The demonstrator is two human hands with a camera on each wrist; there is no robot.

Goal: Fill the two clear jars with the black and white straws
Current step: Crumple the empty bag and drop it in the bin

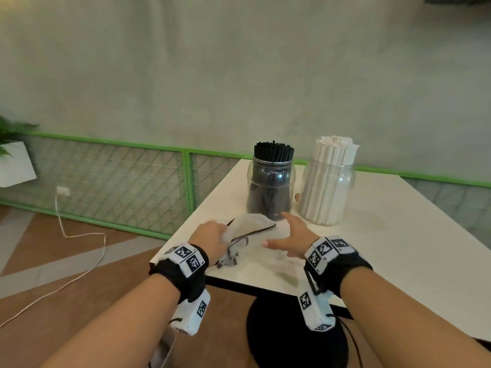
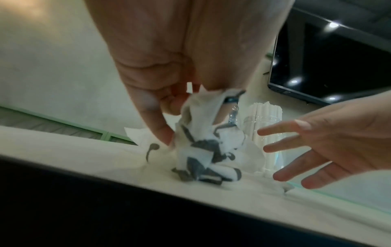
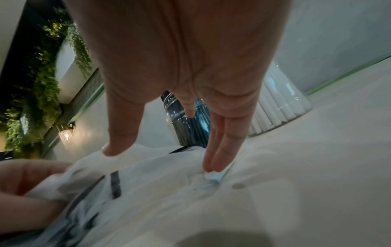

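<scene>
Two clear jars stand at the back of the white table. The left jar is packed with black straws; the right jar holds white straws. In front of them lies a crumpled white wrapper with dark print. My left hand pinches the wrapper at its left side and lifts a fold. My right hand hovers over the wrapper's right part with straight, spread fingers, its fingertips touching or almost touching the wrapper. The black-straw jar and white straws stand behind.
The table's near edge is just below my wrists, over a round black stool or base. A green wire fence runs along the wall at left. A white cable lies on the floor. A small brown scrap sits between the jars.
</scene>
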